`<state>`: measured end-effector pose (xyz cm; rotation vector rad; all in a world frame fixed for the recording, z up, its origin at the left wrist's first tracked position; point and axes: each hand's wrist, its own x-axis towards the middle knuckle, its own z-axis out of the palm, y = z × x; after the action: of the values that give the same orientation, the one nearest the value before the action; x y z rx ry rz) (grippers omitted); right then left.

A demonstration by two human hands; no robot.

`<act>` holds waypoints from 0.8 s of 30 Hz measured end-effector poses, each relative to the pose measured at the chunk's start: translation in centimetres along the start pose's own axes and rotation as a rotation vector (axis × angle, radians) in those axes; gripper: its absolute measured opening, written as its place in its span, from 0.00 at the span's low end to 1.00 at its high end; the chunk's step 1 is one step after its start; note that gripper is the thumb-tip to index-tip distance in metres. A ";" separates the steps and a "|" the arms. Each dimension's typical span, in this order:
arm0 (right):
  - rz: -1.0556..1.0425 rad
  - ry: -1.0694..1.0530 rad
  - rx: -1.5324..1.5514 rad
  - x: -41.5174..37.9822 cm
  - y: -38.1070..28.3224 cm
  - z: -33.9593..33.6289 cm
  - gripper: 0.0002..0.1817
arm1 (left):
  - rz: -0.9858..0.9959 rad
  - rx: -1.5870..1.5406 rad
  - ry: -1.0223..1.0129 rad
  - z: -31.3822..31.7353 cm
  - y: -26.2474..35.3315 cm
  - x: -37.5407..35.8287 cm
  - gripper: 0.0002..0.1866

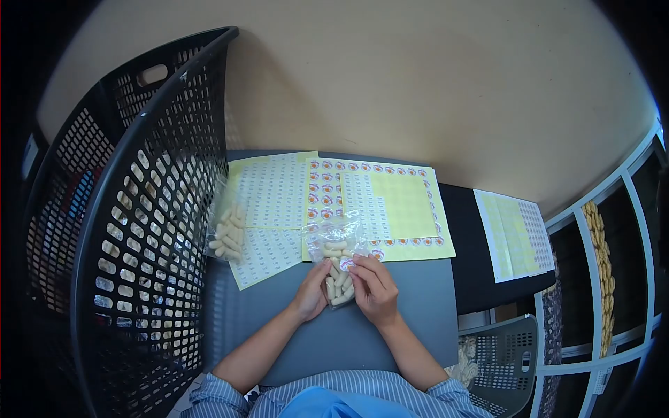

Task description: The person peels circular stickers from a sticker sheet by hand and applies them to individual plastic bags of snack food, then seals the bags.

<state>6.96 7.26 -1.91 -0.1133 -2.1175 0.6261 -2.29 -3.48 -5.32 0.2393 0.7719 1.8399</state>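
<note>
In the head view, we see the clear bag [339, 280] of pale, finger-shaped pieces at the lower centre of the frame, directly between our two hands, with its long axis running roughly up and down the frame. Its empty upper part points away from us, over the near edge of the sticker sheets [448, 245], and its filled end lies towards us. Our left hand [311, 291] is partly closed on the bag's left side, fingers against the plastic. Our right hand [375, 290] is at the bag's right side, pinching a small round label [346, 264] at its fingertips. The label is over the upper half of the filled part, so our right hand is the nearer one to it; whether it already touches the plastic, we cannot tell. A second filled bag [231, 233] is at the left of the frame, beside the tall basket [143, 118] and well apart from both hands. The grey table [418, 306] extends beneath our forearms.
</note>
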 end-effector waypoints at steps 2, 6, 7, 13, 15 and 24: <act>0.005 -0.012 -0.001 0.0 -0.1 0.0 0.09 | 0.009 -0.016 0.018 0.7 0.2 -0.2 0.19; -0.015 -0.033 -0.017 0.1 -0.1 0.1 0.09 | 0.006 -0.037 0.023 0.5 0.2 -0.1 0.18; -0.018 -0.046 -0.029 0.0 -0.1 0.1 0.09 | 0.013 -0.038 0.022 0.5 0.2 0.0 0.18; 0.005 -0.111 -0.055 0.2 -0.2 -0.4 0.10 | -0.002 0.009 -0.021 0.0 0.1 0.1 0.21; 0.016 -0.126 -0.057 0.4 -0.1 -0.7 0.10 | 0.004 0.026 0.009 0.4 0.2 0.0 0.21; 0.203 -0.210 0.143 0.4 -0.1 -1.8 0.14 | 0.076 0.295 -0.010 0.5 -0.1 0.1 0.21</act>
<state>8.13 7.98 -0.77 -0.1919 -2.2715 0.9436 -2.04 -3.14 -5.04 0.4723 1.0398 1.7900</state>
